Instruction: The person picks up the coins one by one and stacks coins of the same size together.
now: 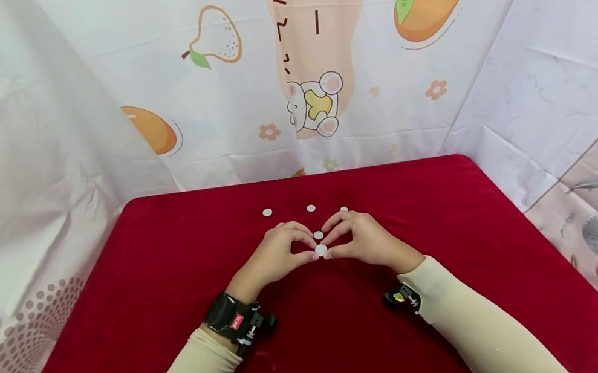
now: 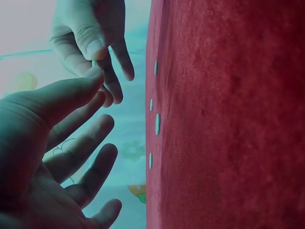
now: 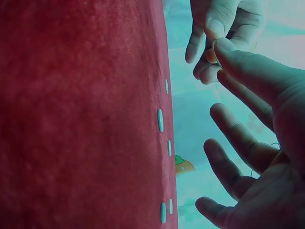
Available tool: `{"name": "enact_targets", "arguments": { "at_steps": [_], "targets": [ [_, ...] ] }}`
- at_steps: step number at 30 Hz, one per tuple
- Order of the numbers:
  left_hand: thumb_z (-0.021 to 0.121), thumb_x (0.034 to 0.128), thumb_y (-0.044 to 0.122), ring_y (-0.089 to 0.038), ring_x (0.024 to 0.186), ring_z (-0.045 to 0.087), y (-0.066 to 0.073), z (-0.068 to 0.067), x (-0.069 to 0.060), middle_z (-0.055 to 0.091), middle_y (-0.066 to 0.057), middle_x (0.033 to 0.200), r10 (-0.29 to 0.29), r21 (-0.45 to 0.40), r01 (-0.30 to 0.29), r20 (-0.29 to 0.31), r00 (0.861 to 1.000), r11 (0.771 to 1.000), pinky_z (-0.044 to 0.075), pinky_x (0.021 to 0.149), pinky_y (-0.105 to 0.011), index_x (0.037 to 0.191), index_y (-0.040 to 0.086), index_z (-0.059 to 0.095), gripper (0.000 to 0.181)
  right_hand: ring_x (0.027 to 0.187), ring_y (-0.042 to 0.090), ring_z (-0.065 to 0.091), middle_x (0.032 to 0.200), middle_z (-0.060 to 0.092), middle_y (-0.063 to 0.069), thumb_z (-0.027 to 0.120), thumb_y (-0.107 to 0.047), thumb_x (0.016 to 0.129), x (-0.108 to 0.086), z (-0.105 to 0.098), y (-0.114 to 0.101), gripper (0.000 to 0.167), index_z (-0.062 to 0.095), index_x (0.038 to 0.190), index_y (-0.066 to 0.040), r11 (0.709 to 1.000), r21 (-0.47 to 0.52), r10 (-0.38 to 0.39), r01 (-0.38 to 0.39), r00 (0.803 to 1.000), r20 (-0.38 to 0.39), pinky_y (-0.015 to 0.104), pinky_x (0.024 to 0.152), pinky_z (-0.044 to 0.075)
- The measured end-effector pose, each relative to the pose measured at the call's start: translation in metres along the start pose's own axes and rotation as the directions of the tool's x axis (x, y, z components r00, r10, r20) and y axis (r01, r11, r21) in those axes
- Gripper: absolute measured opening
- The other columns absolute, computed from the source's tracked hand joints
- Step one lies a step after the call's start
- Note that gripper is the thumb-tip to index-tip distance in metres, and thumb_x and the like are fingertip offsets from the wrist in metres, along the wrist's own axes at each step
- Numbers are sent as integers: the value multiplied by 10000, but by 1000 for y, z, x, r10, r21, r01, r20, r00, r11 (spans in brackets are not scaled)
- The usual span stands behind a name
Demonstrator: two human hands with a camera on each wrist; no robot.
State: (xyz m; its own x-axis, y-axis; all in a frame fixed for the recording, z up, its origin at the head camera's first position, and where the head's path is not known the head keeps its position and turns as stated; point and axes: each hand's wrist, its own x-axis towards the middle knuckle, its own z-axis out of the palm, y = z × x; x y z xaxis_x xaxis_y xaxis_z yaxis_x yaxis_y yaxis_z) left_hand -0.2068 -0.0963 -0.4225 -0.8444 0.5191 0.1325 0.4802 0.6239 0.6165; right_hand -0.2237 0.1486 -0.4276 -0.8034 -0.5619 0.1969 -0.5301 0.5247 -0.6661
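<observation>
White flat round disc [image 1: 321, 250]: head view, between left hand [image 1: 279, 250] and right hand [image 1: 363, 238], both pinching it. Left wrist view: edge-on between thumb tips, above red cloth-covered desk [image 2: 233, 124]. Right wrist view: same pinch, more white discs [image 3: 160, 120] on desk.

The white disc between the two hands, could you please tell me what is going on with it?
A person is holding the white disc at its edges with the fingertips of both the left hand and the right hand, raised above the red cloth. Several other white discs lie apart from each other on the cloth, beyond the held one.
</observation>
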Motion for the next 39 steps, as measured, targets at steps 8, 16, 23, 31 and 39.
{"name": "enact_targets", "arguments": {
  "at_steps": [8, 16, 23, 31, 39],
  "targets": [
    [849, 871, 256, -137, 1114, 601, -3, 0, 1, 684, 104, 1124, 0, 21, -1, 7, 1000, 1000, 432, 1052, -532, 930, 254, 812, 69, 1117, 111, 627, 1216, 714, 39, 916, -306, 789, -1, 4, 2, 201, 844, 976, -283, 1000, 19, 4, -4, 1000, 8, 380, 952, 551],
    [855, 866, 255, -137, 1116, 611, -5, 1, 1, 690, 100, 1123, -4, 48, 3, 32, 999, 999, 436, 1030, -538, 906, 265, 804, 65, 1122, 117, 621, 1210, 700, 21, 918, -291, 791, -3, 8, 4, 207, 837, 979, -322, 999, 43, 11, -12, 1000, 20, 351, 917, 564],
    [863, 858, 266, -115, 1094, 609, -5, 2, 1, 685, 117, 1093, -30, 52, 28, 43, 999, 998, 418, 1019, -535, 892, 285, 798, 75, 1130, 134, 631, 1202, 700, -3, 919, -270, 791, -3, 10, 5, 222, 838, 994, -308, 999, 54, 1, -2, 1000, 22, 366, 922, 562],
    [873, 843, 279, -102, 1099, 613, -5, 4, 0, 681, 103, 1116, -45, 72, 42, 38, 998, 997, 409, 981, -515, 868, 287, 803, 75, 1078, 100, 634, 1123, 710, -61, 907, -264, 808, -3, 12, 7, 209, 838, 1002, -300, 994, 100, 36, -43, 997, 62, 350, 848, 582],
    [869, 844, 262, -89, 1086, 622, -5, 7, 1, 689, 117, 1090, -51, 83, 47, 48, 998, 995, 411, 958, -487, 915, 256, 819, 87, 1010, 97, 639, 1061, 709, -115, 895, -237, 822, -2, 14, 6, 215, 837, 1025, -281, 992, 118, 37, -46, 996, 83, 353, 813, 574]
  ]
}}
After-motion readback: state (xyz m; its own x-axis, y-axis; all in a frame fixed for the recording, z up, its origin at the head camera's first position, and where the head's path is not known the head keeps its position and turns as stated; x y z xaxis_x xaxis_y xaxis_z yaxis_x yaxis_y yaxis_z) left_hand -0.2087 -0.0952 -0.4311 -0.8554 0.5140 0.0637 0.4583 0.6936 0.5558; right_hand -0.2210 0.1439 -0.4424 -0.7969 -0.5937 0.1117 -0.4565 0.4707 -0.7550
